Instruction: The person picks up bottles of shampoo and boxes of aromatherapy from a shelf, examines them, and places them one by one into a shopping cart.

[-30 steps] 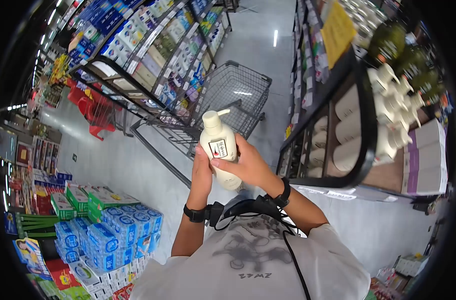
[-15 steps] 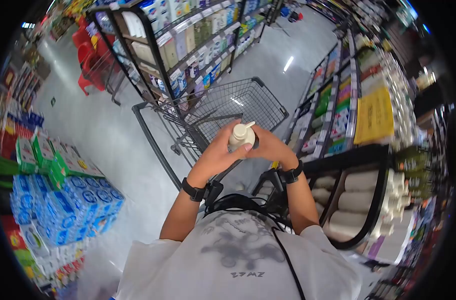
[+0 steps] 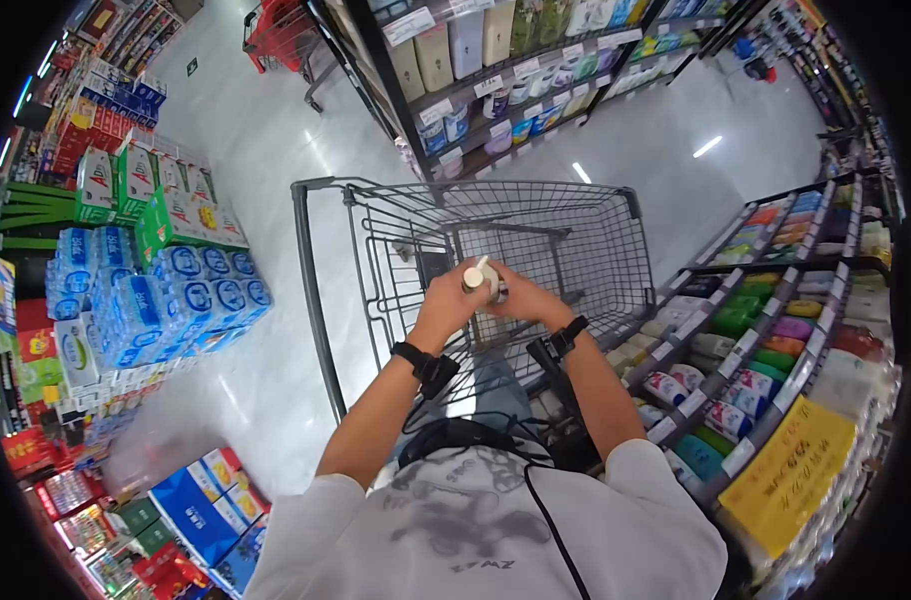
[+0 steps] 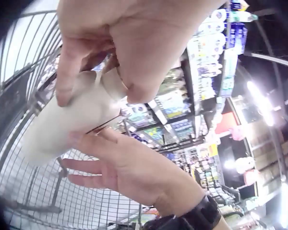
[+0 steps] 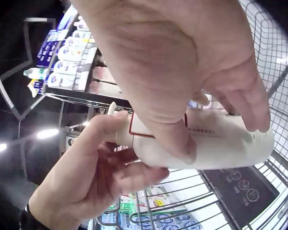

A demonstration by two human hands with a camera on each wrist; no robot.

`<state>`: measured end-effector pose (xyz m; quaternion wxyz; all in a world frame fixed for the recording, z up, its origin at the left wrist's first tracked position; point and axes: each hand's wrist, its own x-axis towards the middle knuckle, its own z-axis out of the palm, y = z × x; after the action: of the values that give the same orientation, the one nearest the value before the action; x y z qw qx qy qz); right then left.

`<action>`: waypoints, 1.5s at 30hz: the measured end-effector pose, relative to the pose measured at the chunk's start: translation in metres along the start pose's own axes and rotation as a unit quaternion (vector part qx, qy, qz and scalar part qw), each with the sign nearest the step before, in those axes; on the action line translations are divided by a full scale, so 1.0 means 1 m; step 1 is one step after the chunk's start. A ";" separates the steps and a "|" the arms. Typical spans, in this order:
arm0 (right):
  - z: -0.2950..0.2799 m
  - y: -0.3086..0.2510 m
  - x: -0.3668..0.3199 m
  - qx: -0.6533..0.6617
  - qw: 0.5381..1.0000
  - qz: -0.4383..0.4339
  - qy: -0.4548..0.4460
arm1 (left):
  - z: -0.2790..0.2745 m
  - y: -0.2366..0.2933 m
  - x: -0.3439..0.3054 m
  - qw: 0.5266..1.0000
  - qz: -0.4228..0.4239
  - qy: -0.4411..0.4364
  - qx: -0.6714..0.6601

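Note:
A cream pump bottle is between both hands over the shopping cart; from above, mostly its pump top shows. My left hand grips it around the neck and shoulder, thumb and fingers bent about it in the left wrist view. Lower down, my right hand holds the bottle's body, with its thumb across the front beside a red-edged label and its fingers on the far side. In the right wrist view the bottle lies nearly sideways, its pump toward the left.
Shelves of bottles stand ahead, and a slanted rack of packs runs along the right, with a yellow sign. Stacked blue-wrapped bottles and green cartons are on the left. A red cart stands farther off.
The view has swung, and the shopping cart now sits larger under the hands. The pump bottle has gone from upright with its label showing to pump end toward the head camera; both hands still hold it.

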<state>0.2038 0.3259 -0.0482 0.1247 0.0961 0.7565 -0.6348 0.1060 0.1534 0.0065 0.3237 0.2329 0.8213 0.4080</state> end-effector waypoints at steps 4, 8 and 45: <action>0.003 0.060 0.047 0.011 0.996 0.076 0.039 | 0.028 -0.022 0.052 0.995 -0.049 0.071 -0.052; 0.002 0.102 0.105 0.048 0.990 0.088 0.103 | 0.056 -0.085 0.114 0.989 -0.112 0.082 -0.055; 0.013 0.107 0.058 0.279 0.906 0.104 0.302 | -0.026 -0.076 0.069 0.951 -0.098 0.017 -0.294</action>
<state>0.1817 0.3308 -0.1689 -0.0760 0.3924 0.5353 -0.7441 0.0310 0.1416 -0.0675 0.4022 0.0392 0.6892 0.6015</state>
